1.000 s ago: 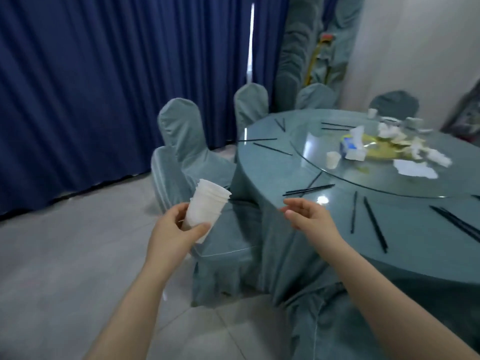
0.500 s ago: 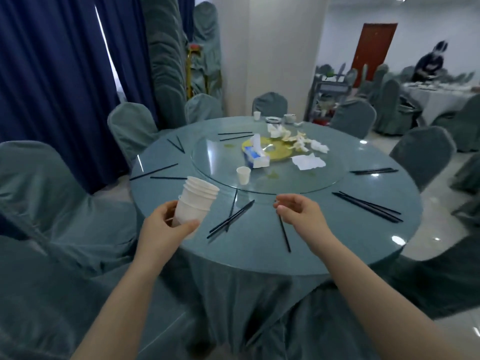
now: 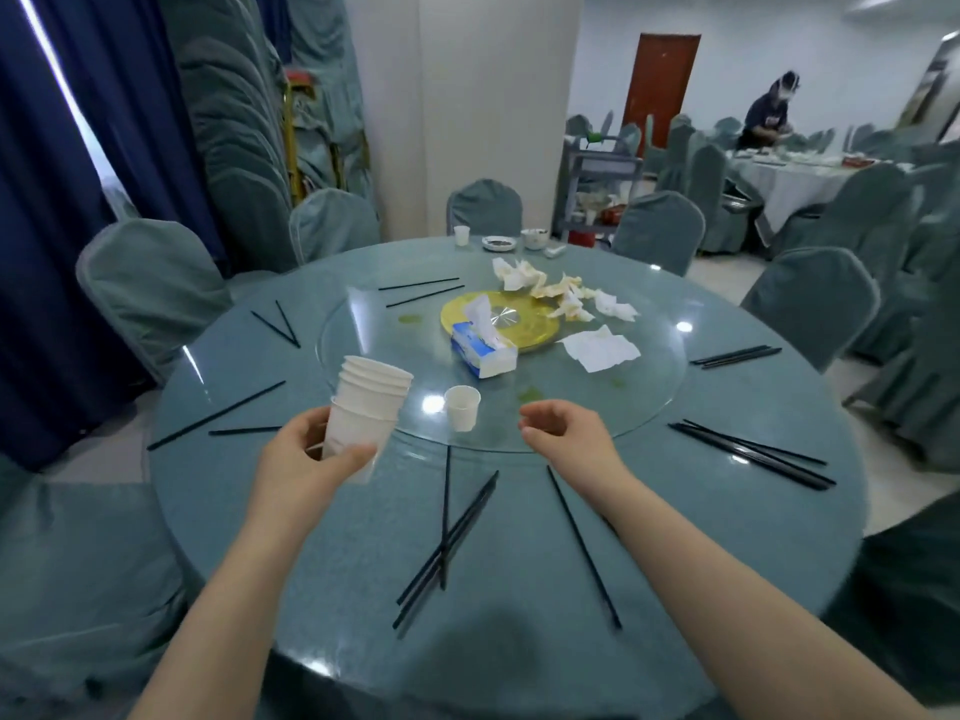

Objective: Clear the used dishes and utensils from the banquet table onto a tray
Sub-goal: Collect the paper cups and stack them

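Observation:
My left hand (image 3: 306, 462) grips a stack of white paper cups (image 3: 366, 407) above the near left part of the round table (image 3: 249, 517). A single white paper cup (image 3: 461, 407) stands on the glass turntable (image 3: 644, 387), between my hands. My right hand (image 3: 569, 433) hovers just right of that cup, fingers loosely curled, holding nothing. Black chopsticks (image 3: 447, 537) lie scattered round the table rim. At the far edge stand another cup (image 3: 461, 235), a small dish (image 3: 498, 243) and a bowl (image 3: 535, 237).
A tissue box (image 3: 483, 350), a yellow plate (image 3: 524, 322) and crumpled napkins (image 3: 561, 293) sit on the turntable. Covered chairs (image 3: 145, 288) ring the table. A grey cart (image 3: 597, 194) stands behind it. A person (image 3: 769, 114) works at a far table.
My view swung right from the curtain and chairs to face the table and came closer. My right hand moved forward toward the single cup. The left hand kept the cup stack.

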